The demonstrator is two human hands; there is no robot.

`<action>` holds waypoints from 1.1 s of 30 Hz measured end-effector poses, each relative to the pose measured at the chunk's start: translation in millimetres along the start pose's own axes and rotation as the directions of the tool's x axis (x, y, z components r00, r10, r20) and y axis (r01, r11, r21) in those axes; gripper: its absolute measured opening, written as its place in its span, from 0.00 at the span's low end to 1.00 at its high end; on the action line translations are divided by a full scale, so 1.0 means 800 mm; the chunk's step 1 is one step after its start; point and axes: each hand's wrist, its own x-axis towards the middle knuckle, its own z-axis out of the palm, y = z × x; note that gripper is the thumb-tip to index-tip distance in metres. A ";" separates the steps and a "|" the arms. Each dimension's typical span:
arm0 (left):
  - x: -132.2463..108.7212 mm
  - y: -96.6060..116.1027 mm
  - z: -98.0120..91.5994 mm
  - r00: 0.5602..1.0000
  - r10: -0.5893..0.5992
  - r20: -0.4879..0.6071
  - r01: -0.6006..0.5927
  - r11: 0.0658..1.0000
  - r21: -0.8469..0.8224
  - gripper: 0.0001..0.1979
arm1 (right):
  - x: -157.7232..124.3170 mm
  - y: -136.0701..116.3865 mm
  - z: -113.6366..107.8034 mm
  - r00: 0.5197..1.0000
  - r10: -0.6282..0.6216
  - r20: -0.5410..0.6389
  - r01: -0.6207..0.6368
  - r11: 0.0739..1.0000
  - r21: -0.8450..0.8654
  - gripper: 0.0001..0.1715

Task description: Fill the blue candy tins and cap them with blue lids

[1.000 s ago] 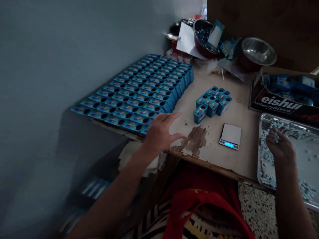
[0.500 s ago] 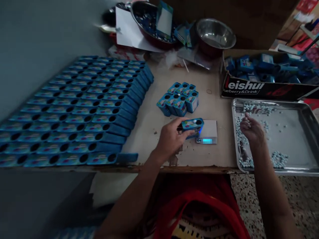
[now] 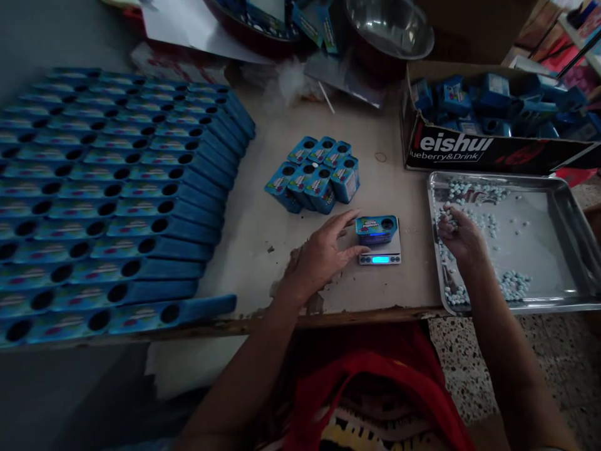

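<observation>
The long box [image 3: 376, 230] points left to right on the scale [image 3: 369, 259]. The left hand [image 3: 322, 254], nearer, is wide open by its left end; the half-curled right hand [image 3: 464, 241] cups little balls [image 3: 448, 220].

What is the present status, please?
Left hand: open by blue rounded box, contact unclear. Box: on silver digital scale. Right hand: holding pale pellets. No obstruction seen.

Centre: seven clustered boxes [image 3: 319, 183], another box [image 3: 375, 238] on one scale [image 3: 380, 259]; right: one tray [image 3: 554, 241], one carton [image 3: 453, 150].

Speckled floor [image 3: 455, 351] and seemingly grey wall [image 3: 56, 31] are dimly lit.
</observation>
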 end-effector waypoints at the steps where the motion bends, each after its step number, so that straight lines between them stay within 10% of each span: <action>1: -0.007 -0.004 -0.005 1.000 -0.003 -0.031 0.003 1.000 0.015 0.35 | -0.005 0.000 0.013 1.000 0.007 0.015 -0.007 0.999 -0.047 0.20; 8: -0.060 -0.015 -0.053 0.978 -0.141 -0.151 0.161 0.978 0.132 0.20 | -0.036 -0.030 0.106 0.921 0.284 0.267 -0.090 0.821 -0.564 0.16; 14: -0.065 0.001 -0.063 0.961 -0.135 -0.242 0.164 0.981 0.104 0.22 | -0.029 -0.056 0.143 0.889 0.302 0.343 0.105 0.594 -0.797 0.12; 26: -0.055 -0.019 -0.050 0.947 -0.119 -0.298 0.120 0.993 -0.017 0.27 | -0.037 -0.072 0.152 0.939 0.268 0.214 0.023 0.572 -0.820 0.11; 33: -0.030 -0.006 -0.023 0.977 -0.068 -0.202 0.074 0.997 0.018 0.37 | -0.031 -0.063 0.141 0.890 0.297 0.346 0.112 0.593 -0.797 0.15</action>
